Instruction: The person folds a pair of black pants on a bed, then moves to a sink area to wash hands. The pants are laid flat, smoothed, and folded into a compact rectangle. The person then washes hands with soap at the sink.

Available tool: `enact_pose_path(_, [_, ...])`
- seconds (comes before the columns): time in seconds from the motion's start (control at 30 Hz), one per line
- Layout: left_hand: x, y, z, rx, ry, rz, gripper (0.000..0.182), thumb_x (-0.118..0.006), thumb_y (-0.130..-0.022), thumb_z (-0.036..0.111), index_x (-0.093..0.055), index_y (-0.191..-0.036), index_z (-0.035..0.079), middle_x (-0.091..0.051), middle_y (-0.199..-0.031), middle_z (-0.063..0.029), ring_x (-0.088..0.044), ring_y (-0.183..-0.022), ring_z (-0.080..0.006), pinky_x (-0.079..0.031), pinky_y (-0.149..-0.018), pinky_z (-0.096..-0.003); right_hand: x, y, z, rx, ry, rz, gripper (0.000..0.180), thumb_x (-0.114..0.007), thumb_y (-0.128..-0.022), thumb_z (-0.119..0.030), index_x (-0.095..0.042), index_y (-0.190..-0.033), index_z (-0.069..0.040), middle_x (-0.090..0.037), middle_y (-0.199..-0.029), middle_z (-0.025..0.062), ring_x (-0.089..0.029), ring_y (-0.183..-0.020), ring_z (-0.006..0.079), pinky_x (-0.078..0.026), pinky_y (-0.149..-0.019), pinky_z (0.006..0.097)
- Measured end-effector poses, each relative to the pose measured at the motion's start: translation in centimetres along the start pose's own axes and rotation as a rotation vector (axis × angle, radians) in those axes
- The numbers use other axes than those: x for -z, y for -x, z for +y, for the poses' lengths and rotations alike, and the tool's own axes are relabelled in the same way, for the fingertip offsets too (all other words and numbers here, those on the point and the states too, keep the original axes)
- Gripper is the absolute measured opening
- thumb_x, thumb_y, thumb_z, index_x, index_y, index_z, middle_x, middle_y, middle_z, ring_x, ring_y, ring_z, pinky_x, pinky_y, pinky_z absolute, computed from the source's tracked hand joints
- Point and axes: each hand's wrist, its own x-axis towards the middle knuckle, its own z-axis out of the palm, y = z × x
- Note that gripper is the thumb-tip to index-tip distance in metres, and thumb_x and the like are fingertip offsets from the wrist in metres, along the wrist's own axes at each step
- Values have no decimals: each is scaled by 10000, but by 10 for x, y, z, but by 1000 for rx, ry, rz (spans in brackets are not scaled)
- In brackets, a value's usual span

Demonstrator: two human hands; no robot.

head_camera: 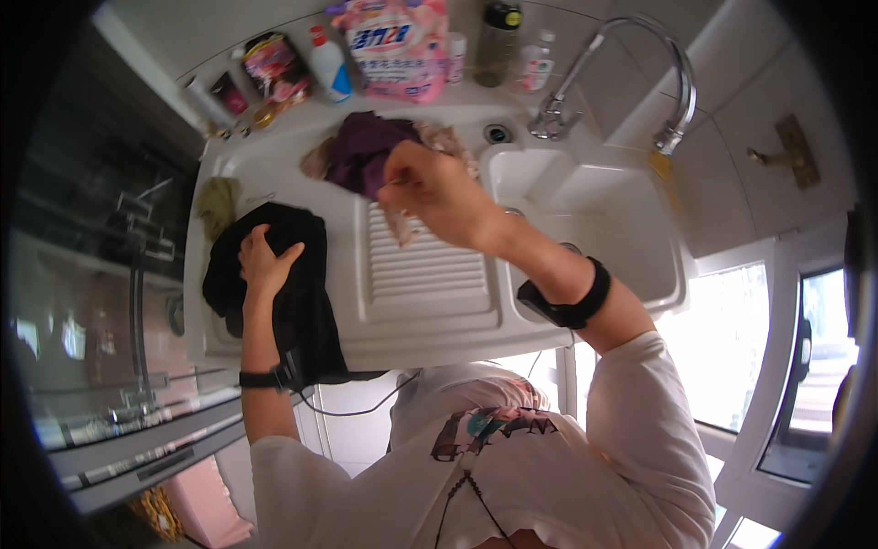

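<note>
My left hand (266, 264) rests on a black cloth garment (302, 240), thumb spread away from the fingers. The garment is bunched on the left of the white washbasin counter (346, 274), and part of it hangs over the front edge. My right hand (442, 195) is above the ribbed washboard (432, 274), its fingers curled. Behind it lies a crumpled purple cloth (360, 147), with pale beige lacy fabric (449, 141) around it. A strip of the pale fabric shows below my right fingers; whether they pinch it is unclear.
At right is a sink basin (617, 219) with a chrome faucet (549, 117). A pink detergent pouch (398, 51), a white spray-type bottle (330, 68) and several other containers line the back ledge. An olive cloth (218, 206) lies at far left, near a glass door (82, 274).
</note>
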Motion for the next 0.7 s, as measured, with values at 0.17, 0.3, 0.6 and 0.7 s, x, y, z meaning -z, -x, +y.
enact_pose_path(0.17, [15, 43, 101, -576, 781, -375, 836, -788, -696, 286, -348, -1361, 34, -366, -1395, -164, -314, -1323, -281, -229, -1090, -381, -5, 11, -9, -146, -163, 108, 193, -658, -790, -81, -511, -873, 14, -611, -709, 179, -624, -665, 308, -474, -598, 357])
enact_pose_path(0.3, [12, 55, 141, -253, 1065, -770, 185, -571, -916, 181, -577, -961, 2, -614, -792, -30, -585, -745, -99, -458, -728, -237, 24, 29, -13, -168, -151, 274, 177, -645, -794, -49, -502, -871, 23, -613, -693, 168, -625, -632, 266, -478, -570, 346])
enact_pose_path(0.6, [22, 30, 160, -332, 901, -784, 232, -538, -940, 208, -562, -798, 26, -470, -609, 33, -381, -496, -15, -344, -510, -177, 122, 82, -2, -390, -200, 349, 113, -579, -895, -76, -497, -902, 2, -604, -702, 64, -602, -606, 106, -448, -493, 218])
enact_pose_path(0.7, [16, 29, 175, -353, 914, -783, 226, -546, -937, 206, -552, -780, 43, -459, -594, 50, -390, -513, -11, -344, -512, -168, 148, 98, 10, -424, -227, 314, 119, -573, -909, -110, -511, -901, -8, -615, -714, 55, -603, -616, 101, -444, -517, 216])
